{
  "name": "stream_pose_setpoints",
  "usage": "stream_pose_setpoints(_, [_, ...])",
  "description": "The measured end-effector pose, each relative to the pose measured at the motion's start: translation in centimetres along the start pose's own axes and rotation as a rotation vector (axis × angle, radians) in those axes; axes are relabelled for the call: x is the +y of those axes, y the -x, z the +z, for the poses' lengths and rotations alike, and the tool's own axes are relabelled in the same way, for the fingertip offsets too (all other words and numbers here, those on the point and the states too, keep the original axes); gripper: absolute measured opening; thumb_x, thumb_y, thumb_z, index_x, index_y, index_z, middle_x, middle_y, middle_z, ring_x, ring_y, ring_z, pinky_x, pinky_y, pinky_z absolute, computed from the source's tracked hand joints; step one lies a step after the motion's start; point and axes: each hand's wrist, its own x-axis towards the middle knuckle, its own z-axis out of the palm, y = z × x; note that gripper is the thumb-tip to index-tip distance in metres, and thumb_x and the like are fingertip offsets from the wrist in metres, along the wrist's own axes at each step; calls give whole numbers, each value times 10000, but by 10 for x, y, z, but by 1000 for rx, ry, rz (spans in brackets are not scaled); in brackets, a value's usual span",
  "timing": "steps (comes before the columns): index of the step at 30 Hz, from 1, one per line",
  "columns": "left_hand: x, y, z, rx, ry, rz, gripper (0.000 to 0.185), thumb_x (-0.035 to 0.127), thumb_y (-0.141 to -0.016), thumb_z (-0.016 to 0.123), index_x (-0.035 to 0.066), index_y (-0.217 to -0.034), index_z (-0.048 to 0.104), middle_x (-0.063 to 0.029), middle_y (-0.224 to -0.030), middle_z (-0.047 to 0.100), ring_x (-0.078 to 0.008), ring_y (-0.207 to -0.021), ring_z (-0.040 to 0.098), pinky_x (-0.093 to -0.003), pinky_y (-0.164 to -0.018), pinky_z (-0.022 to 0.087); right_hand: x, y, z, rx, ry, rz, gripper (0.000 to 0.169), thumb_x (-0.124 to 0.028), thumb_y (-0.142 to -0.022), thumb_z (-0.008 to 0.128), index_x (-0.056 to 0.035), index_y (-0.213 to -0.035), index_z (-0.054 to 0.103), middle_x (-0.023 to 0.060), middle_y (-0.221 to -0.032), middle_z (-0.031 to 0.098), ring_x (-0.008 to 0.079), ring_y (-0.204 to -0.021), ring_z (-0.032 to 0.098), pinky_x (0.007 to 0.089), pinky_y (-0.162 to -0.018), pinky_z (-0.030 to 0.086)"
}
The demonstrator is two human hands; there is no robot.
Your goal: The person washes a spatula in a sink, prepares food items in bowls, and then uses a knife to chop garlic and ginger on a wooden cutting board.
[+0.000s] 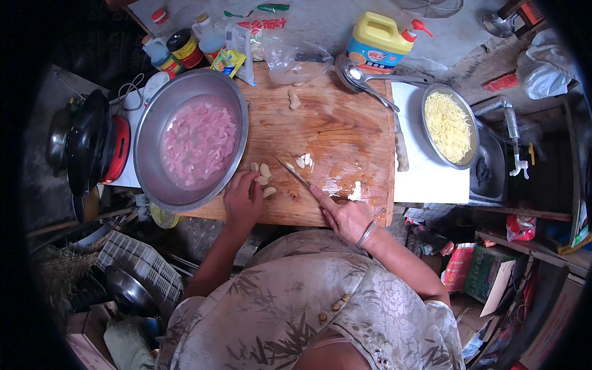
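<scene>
My right hand [344, 215] grips a kitchen knife [296, 174], its narrow blade pointing up and left over a wooden board [319, 125]. Just past the blade lie several cut garlic pieces [304, 161]. My left hand [243, 196] rests at the board's near left, its fingertips beside whole peeled garlic cloves [264, 170]. Whether its fingers pinch a clove is hidden. Another clove [269, 191] lies right of the left thumb. Farther back on the board is a piece of ginger [294, 100].
A large metal basin [145, 138] of sliced raw meat in liquid stands left. On the right are a second knife [401, 150], ladles [356, 76] and a bowl [472, 138] of pale shreds, near a sink [497, 178]. Bottles [185, 46] and a yellow detergent jug [379, 39] line the back.
</scene>
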Motion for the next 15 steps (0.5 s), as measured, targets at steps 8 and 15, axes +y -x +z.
stream_pose_setpoints(8, [0, -2, -5, -121, -69, 77, 185, 49, -764, 642, 34, -947, 625, -112, -955, 594, -304, -861, 583, -406, -759, 466, 3, -1, -6, 87, 4, 26, 604, -166, -850, 554, -167, -1417, 344, 158, -581, 595, 312, -493, 597, 432, -462, 493])
stream_pose_setpoints(15, [5, -21, 4, -136, -103, 185, 184, 83, -753, 682, 44, -929, 645, -106, -923, 618, -309, -852, 579, -402, -741, 471, -1, -1, -9, 105, -45, 64, 567, -178, -869, 561, -190, -1402, 369, 161, -640, 616, 337, -521, 603, 440, -498, 509])
